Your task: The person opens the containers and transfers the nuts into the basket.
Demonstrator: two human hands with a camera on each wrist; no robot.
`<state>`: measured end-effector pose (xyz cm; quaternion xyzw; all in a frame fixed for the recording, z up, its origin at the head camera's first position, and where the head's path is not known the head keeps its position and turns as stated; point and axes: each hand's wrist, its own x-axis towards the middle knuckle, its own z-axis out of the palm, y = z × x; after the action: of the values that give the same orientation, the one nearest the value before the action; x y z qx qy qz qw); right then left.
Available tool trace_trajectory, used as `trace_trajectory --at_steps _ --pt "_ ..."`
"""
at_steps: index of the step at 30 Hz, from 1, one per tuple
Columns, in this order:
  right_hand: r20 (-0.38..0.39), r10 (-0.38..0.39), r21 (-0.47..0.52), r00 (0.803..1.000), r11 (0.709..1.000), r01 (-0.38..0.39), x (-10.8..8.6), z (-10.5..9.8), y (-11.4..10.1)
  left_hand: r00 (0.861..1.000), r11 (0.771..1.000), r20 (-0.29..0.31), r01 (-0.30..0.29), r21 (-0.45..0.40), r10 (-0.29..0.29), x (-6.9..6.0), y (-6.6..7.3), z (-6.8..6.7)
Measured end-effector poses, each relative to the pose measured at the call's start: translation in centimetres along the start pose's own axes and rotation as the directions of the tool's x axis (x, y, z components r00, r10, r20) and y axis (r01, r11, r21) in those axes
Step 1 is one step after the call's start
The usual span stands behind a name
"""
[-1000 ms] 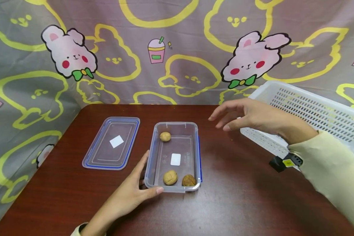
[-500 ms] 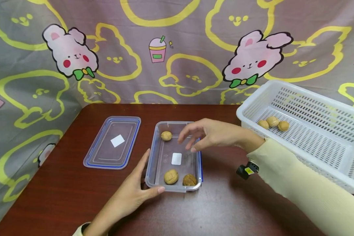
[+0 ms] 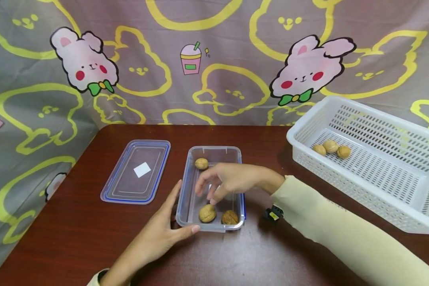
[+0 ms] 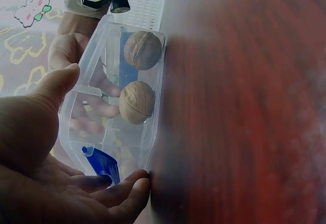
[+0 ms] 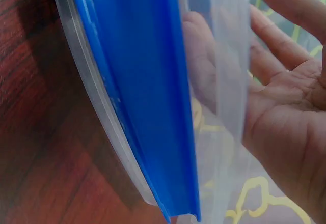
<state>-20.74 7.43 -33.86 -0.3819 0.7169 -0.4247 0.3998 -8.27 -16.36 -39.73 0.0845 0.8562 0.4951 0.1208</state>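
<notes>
A clear plastic food container (image 3: 213, 228) stands on the table with three walnuts in it: one at the back left (image 3: 201, 163), one at the front left (image 3: 207, 214), and a darker one at the front right (image 3: 230, 218). My left hand (image 3: 164, 228) grips the container's front left corner, thumb at the front rim, fingers along the side. Inside the container, my right hand (image 3: 232, 178) reaches down, fingers loosely bent just above the front left walnut; contact cannot be told. Through the clear wall, the left wrist view shows its fingers beside that walnut (image 4: 137, 102).
The container's lid (image 3: 128, 186), with a blue seal, lies flat on the table to the left. At the right stands a white perforated basket (image 3: 343, 174) holding three walnuts (image 3: 330, 146). A blue latch (image 5: 137, 91) runs along the container's right side. A patterned cloth hangs behind.
My right hand has moved left from beside the basket and down into the container, uncovering the walnuts in the basket. The left hand has stayed at the container's corner.
</notes>
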Motion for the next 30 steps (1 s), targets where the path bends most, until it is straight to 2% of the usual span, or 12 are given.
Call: trace_trajectory --at_steps 6,10,19,30 --pt "0.011 0.036 -0.051 0.999 0.998 -0.036 0.8 0.4 0.4 1.0 1.0 0.0 0.005 0.011 -0.005 0.0 0.2 -0.1" --pt "0.019 0.089 -0.077 0.996 0.993 -0.088 1.3 0.6 0.3 1.0 1.0 0.001 0.004 0.01 -0.004 0.0 0.2 -0.1" --pt "0.024 0.226 -0.043 0.974 0.973 -0.225 2.1 1.3 0.2 1.0 1.0 0.006 0.008 0.007 -0.008 -0.1 0.3 0.0" --pt "0.077 0.22 0.015 0.973 0.975 -0.222 2.7 2.0 0.5 1.0 1.0 0.011 0.019 0.0 -0.019 0.0 0.3 -0.1"
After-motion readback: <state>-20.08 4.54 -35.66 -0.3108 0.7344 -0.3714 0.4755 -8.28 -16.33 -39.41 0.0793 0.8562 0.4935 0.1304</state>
